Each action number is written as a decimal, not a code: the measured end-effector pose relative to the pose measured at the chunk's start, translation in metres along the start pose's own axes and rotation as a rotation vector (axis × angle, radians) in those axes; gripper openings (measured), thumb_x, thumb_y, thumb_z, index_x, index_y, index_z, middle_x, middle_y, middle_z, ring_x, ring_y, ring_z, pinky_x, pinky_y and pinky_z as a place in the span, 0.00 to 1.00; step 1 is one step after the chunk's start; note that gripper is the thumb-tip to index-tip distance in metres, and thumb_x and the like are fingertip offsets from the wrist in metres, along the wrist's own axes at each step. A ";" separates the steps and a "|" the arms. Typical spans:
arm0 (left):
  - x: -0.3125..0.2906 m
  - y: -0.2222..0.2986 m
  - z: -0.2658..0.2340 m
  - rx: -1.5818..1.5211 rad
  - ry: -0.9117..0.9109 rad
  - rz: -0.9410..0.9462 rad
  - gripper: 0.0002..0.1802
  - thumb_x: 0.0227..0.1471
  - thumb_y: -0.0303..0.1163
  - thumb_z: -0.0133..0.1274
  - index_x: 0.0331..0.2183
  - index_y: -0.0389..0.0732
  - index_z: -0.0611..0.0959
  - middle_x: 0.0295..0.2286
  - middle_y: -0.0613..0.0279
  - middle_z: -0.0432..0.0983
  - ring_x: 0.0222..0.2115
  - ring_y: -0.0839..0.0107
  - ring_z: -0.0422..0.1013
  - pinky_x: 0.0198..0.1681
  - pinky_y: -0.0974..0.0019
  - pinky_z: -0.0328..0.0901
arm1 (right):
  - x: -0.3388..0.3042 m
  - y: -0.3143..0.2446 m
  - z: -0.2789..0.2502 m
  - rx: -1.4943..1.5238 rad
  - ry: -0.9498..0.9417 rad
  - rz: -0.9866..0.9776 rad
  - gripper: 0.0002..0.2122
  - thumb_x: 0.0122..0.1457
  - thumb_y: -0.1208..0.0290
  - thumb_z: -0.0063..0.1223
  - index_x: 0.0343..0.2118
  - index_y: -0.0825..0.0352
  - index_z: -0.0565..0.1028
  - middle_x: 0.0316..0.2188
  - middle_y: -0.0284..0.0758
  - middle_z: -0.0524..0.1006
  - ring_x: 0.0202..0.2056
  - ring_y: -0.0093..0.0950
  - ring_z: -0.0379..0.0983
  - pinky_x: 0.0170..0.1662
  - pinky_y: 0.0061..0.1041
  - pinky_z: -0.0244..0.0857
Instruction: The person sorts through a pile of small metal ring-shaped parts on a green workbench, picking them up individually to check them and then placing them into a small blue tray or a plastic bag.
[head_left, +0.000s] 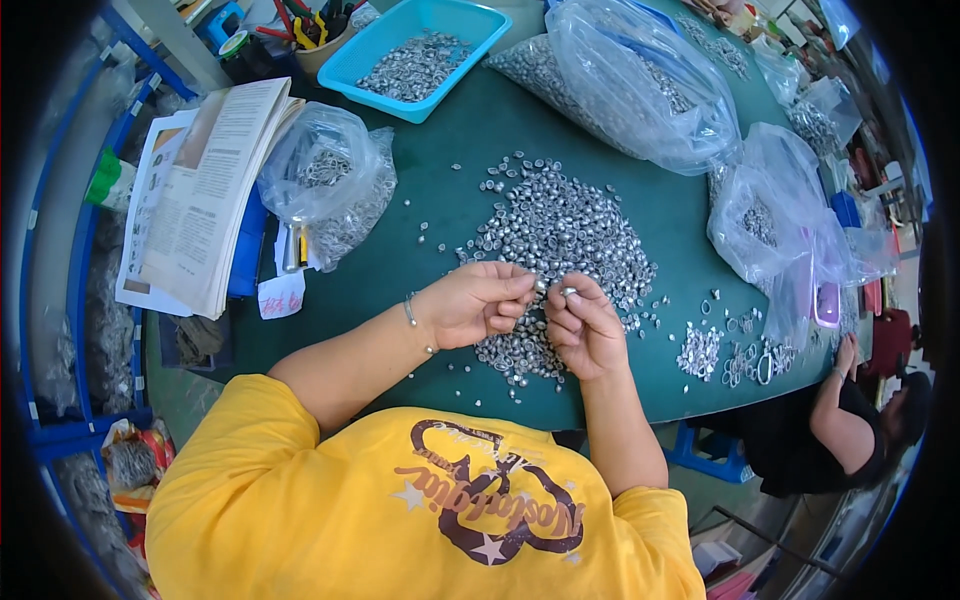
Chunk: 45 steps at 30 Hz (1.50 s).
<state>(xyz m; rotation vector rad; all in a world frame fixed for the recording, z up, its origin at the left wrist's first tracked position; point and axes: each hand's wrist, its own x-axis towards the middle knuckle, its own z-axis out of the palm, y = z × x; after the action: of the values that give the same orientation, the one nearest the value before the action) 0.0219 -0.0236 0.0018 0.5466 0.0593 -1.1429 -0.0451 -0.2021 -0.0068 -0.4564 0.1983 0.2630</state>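
Note:
Over a heap of small silvery metal pieces (pixel 570 220) on the green table, my two hands are close together. Thumb and forefinger of my left hand (pixel 475 303) pinch one small rounded metal piece (pixel 540 286). My right hand (pixel 588 325) pinches another metal piece (pixel 569 292) just beside it, with the other fingers curled in. A narrow gap seems to lie between the two pieces. The heap spreads behind and below both hands, and some pieces are scattered loose around its edges.
A blue tray (pixel 487 28) of metal pieces stands at the back, with large plastic bags (pixel 640 80) of parts to its right. Left are an open bag (pixel 360 215) and papers (pixel 205 190). Small piles of rings (pixel 740 365) lie right, near another person (pixel 845 425).

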 end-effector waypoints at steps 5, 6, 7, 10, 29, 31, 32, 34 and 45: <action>-0.007 -0.002 0.001 0.009 -0.033 0.018 0.07 0.54 0.31 0.44 0.30 0.38 0.73 0.25 0.67 0.67 0.21 0.83 0.59 0.22 0.80 0.56 | -0.004 -0.001 0.000 0.088 -0.019 0.043 0.08 0.55 0.77 0.41 0.37 0.68 0.69 0.24 0.37 0.70 0.15 0.16 0.55 0.15 0.11 0.50; -0.009 -0.003 -0.001 0.019 -0.003 0.028 0.07 0.54 0.31 0.44 0.30 0.38 0.73 0.26 0.66 0.67 0.22 0.82 0.60 0.23 0.80 0.57 | -0.006 -0.001 0.000 0.093 -0.021 0.050 0.08 0.55 0.77 0.40 0.37 0.68 0.69 0.23 0.38 0.70 0.14 0.16 0.55 0.15 0.11 0.50; -0.011 -0.003 -0.002 0.028 0.027 0.038 0.07 0.54 0.31 0.44 0.30 0.38 0.73 0.26 0.65 0.68 0.23 0.82 0.61 0.24 0.80 0.58 | -0.006 -0.001 0.000 0.099 -0.023 0.058 0.08 0.55 0.77 0.40 0.37 0.68 0.69 0.23 0.38 0.70 0.14 0.17 0.55 0.14 0.12 0.50; -0.020 -0.002 -0.006 0.016 0.063 0.067 0.06 0.52 0.27 0.43 0.30 0.37 0.74 0.29 0.61 0.71 0.26 0.78 0.65 0.26 0.78 0.62 | -0.008 -0.003 -0.003 0.125 -0.096 0.085 0.07 0.54 0.76 0.39 0.35 0.67 0.68 0.20 0.39 0.69 0.13 0.18 0.55 0.13 0.13 0.49; -0.014 0.010 -0.022 1.861 0.459 0.628 0.06 0.38 0.29 0.57 0.24 0.39 0.80 0.22 0.58 0.70 0.23 0.63 0.69 0.28 0.66 0.63 | 0.026 0.005 0.010 -2.022 0.223 -0.629 0.05 0.48 0.73 0.52 0.28 0.64 0.76 0.25 0.38 0.75 0.28 0.38 0.72 0.31 0.31 0.66; -0.014 0.009 -0.019 1.844 0.448 0.636 0.06 0.38 0.28 0.57 0.25 0.39 0.79 0.23 0.58 0.69 0.24 0.63 0.68 0.28 0.66 0.63 | 0.024 0.003 0.008 -1.999 0.222 -0.646 0.05 0.47 0.74 0.52 0.28 0.65 0.76 0.25 0.39 0.75 0.28 0.38 0.72 0.32 0.31 0.66; -0.015 0.009 -0.018 1.817 0.435 0.642 0.06 0.38 0.27 0.57 0.25 0.38 0.79 0.22 0.58 0.69 0.24 0.64 0.68 0.28 0.67 0.63 | 0.023 0.002 0.006 -1.988 0.221 -0.654 0.05 0.47 0.75 0.52 0.28 0.65 0.76 0.25 0.40 0.75 0.28 0.38 0.72 0.32 0.32 0.66; -0.016 0.008 -0.016 1.765 0.417 0.653 0.06 0.38 0.26 0.57 0.25 0.38 0.79 0.22 0.59 0.68 0.23 0.65 0.68 0.28 0.69 0.63 | 0.020 0.002 0.003 -1.714 0.224 -0.549 0.04 0.48 0.75 0.52 0.28 0.68 0.75 0.22 0.33 0.74 0.23 0.28 0.70 0.28 0.23 0.64; -0.025 -0.010 0.003 0.420 0.205 0.286 0.08 0.46 0.21 0.52 0.33 0.34 0.75 0.25 0.64 0.72 0.20 0.83 0.64 0.20 0.82 0.58 | -0.004 0.004 0.015 -0.250 -0.073 0.069 0.05 0.56 0.77 0.43 0.34 0.70 0.70 0.14 0.25 0.58 0.16 0.16 0.51 0.17 0.11 0.44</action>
<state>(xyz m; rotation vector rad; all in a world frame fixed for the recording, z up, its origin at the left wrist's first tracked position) 0.0023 -0.0071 0.0086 1.0111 -0.0830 -0.8171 -0.0484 -0.1927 0.0060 -0.6875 0.1095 0.3734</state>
